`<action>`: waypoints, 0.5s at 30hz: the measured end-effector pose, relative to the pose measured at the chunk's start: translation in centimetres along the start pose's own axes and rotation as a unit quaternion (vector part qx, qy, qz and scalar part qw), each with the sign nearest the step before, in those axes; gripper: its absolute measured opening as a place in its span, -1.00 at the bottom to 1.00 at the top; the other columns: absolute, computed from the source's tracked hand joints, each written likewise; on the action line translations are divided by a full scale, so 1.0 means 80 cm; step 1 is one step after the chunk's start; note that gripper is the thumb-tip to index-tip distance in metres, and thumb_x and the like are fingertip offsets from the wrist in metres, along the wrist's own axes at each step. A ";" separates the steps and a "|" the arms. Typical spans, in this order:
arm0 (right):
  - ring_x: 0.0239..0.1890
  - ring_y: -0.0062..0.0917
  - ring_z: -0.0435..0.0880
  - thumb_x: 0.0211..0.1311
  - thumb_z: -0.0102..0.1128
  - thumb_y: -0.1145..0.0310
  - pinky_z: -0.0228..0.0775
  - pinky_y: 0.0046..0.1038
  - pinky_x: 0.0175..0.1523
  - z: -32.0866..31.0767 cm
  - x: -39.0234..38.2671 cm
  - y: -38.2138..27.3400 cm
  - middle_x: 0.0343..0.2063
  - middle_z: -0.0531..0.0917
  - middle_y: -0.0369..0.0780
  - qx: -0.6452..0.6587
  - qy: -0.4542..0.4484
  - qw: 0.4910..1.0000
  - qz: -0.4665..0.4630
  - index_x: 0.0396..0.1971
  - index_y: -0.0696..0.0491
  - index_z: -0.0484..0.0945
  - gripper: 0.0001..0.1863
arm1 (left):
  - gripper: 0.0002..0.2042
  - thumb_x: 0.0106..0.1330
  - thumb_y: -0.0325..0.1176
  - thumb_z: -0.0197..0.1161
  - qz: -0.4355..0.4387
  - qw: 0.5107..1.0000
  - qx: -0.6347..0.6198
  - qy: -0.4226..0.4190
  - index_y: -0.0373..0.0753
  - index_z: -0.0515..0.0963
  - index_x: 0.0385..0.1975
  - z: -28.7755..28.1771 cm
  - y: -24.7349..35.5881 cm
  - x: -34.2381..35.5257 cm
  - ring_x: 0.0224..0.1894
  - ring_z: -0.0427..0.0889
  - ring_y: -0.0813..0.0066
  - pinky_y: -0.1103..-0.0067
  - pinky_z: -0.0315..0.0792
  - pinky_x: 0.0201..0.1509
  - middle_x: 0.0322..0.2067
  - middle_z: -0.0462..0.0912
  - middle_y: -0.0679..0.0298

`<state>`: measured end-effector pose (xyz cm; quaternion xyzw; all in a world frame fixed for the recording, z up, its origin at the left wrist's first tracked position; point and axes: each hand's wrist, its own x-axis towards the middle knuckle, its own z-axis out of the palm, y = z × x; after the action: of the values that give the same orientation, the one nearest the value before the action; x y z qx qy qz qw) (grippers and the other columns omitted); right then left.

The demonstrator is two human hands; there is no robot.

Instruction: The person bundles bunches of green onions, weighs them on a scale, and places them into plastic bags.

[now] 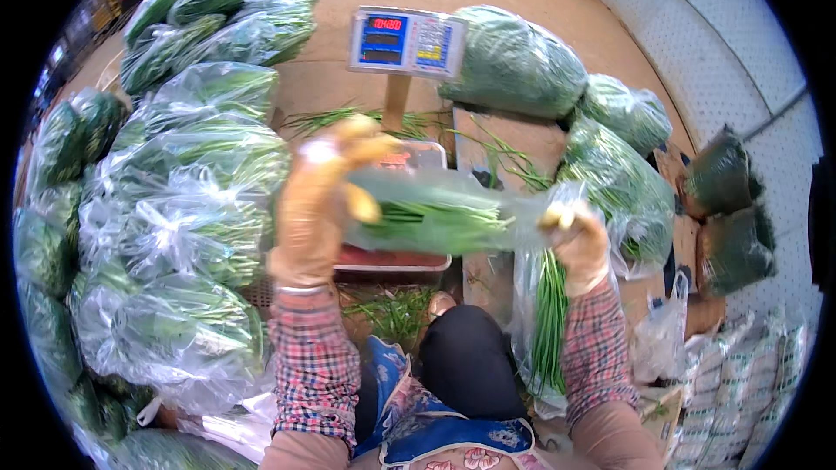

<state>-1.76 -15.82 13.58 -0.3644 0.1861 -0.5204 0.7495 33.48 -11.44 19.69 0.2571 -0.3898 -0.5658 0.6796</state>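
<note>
A clear plastic bag of long green stalks (pixel 435 219) stretches sideways between my hands, above the scale's tray and blurred by motion. At its left end my gloved left hand (pixel 324 178) curls round it, thumb across the near side and the upper fingers spread above; its other fingers are hidden. The twisted-looking right end of the bag is pinched in my gloved right hand (pixel 575 231). Below my right hand lies another bundle of green stalks (pixel 549 322) in clear plastic. Beyond the held bag stands the scale's lit display (pixel 407 41) on a post.
Bulging clear bags of greens (pixel 187 209) are stacked along the left. More filled bags (pixel 522 61) lie at the right, with dark green bundles (pixel 736 248) by the wall. Loose stalks (pixel 392 313) litter the floor near my knee. White printed sacks (pixel 740 379) lie at lower right.
</note>
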 end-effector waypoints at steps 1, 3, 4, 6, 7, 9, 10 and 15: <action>0.01 -0.21 0.48 0.10 0.04 0.28 0.18 -0.18 0.19 0.011 -0.003 0.021 -0.15 0.57 -0.03 0.072 -0.069 0.994 0.035 -0.28 0.22 0.54 -0.68 | -0.58 0.32 -0.23 -0.03 -0.055 0.996 0.033 -0.066 -0.42 0.31 0.07 -0.002 -0.011 -0.001 -0.14 0.56 0.40 0.62 0.47 -0.21 -0.05 0.50 0.02; 0.08 -0.22 0.43 0.09 0.09 0.29 0.12 -0.22 0.22 0.083 -0.002 0.035 -0.08 0.54 -0.03 -0.167 -0.097 0.980 -0.052 -0.19 0.16 0.55 -0.67 | -0.63 0.33 -0.18 -0.02 -0.225 0.958 0.085 -0.156 -0.32 0.37 0.00 0.028 -0.050 -0.007 -0.26 0.61 0.42 0.58 0.49 -0.34 -0.19 0.54 0.14; 0.12 -0.23 0.39 0.10 0.09 0.27 0.08 -0.23 0.25 0.123 0.001 0.043 -0.05 0.52 -0.03 -0.262 -0.089 0.958 -0.080 -0.15 0.17 0.54 -0.64 | -0.68 0.32 -0.20 0.00 -0.247 0.948 0.087 -0.183 -0.26 0.39 -0.04 0.039 -0.075 -0.015 -0.34 0.62 0.43 0.58 0.50 -0.35 -0.21 0.53 0.20; 0.19 -0.24 0.31 0.14 0.07 0.21 0.02 -0.26 0.27 0.154 0.015 0.058 -0.01 0.51 -0.10 -0.491 -0.123 0.856 -0.108 -0.11 0.12 0.54 -0.62 | -0.69 0.25 -0.27 0.08 -0.214 0.948 0.116 -0.207 -0.25 0.40 -0.05 0.045 -0.120 -0.030 -0.27 0.56 0.52 0.62 0.46 -0.27 -0.22 0.51 0.24; 0.18 -0.21 0.33 0.15 0.08 0.15 0.01 -0.25 0.27 0.161 0.023 0.057 -0.02 0.53 -0.16 -0.594 -0.165 0.784 -0.069 -0.10 0.04 0.54 -0.62 | -0.73 0.25 -0.34 0.05 -0.053 0.967 0.134 -0.208 -0.24 0.42 -0.07 0.038 -0.158 -0.034 -0.42 0.49 0.58 0.68 0.43 -0.38 -0.30 0.50 0.30; 0.15 -0.17 0.35 0.16 0.07 0.08 0.04 -0.22 0.24 0.166 0.036 0.060 -0.04 0.54 -0.20 -0.669 -0.220 0.703 -0.098 -0.07 -0.02 0.52 -0.60 | -0.83 0.20 -0.38 0.06 -0.118 0.961 0.060 -0.244 -0.26 0.50 -0.25 0.019 -0.153 -0.035 -0.43 0.49 0.57 0.66 0.42 -0.39 -0.42 0.51 0.29; 0.15 -0.16 0.35 0.16 0.07 0.06 0.05 -0.22 0.23 0.166 0.038 0.060 -0.04 0.54 -0.20 -0.682 -0.222 0.691 -0.094 -0.05 -0.03 0.51 -0.58 | -0.85 0.19 -0.39 0.06 -0.165 0.958 0.018 -0.234 -0.26 0.50 -0.31 0.014 -0.151 -0.035 -0.44 0.49 0.56 0.65 0.41 -0.40 -0.45 0.51 0.29; 0.14 -0.19 0.36 0.16 0.04 0.00 0.08 -0.23 0.21 0.160 0.037 0.058 0.00 0.51 -0.22 -0.732 -0.228 0.637 -0.079 0.01 -0.04 0.46 -0.52 | -0.88 0.13 -0.42 0.05 -0.251 0.945 -0.055 -0.203 -0.27 0.51 -0.42 0.014 -0.148 -0.038 -0.45 0.49 0.52 0.63 0.37 -0.42 -0.52 0.52 0.26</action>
<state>10.77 -13.12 18.94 -0.9142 0.2994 -0.1716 0.2124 25.63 -11.08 10.21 0.1884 -0.4107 -0.7785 0.4356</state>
